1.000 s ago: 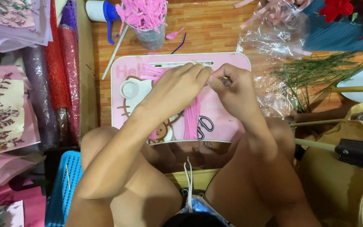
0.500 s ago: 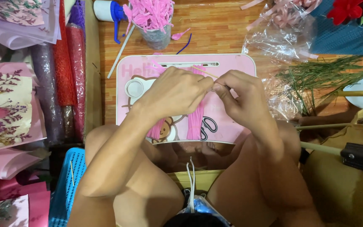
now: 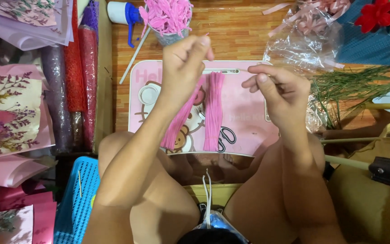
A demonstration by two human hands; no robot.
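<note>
Two bundles of pink strips (image 3: 206,110) lie loose on the pink lap tray (image 3: 249,122), nearest the knees; a knee shift could slide them off. Right hand (image 3: 278,88) fingers pinch a thin stick. Left hand (image 3: 183,58) fingers pinch closed on something too small to identify, just beside the cup of pink pieces (image 3: 168,20); a knock could tip it.
</note>
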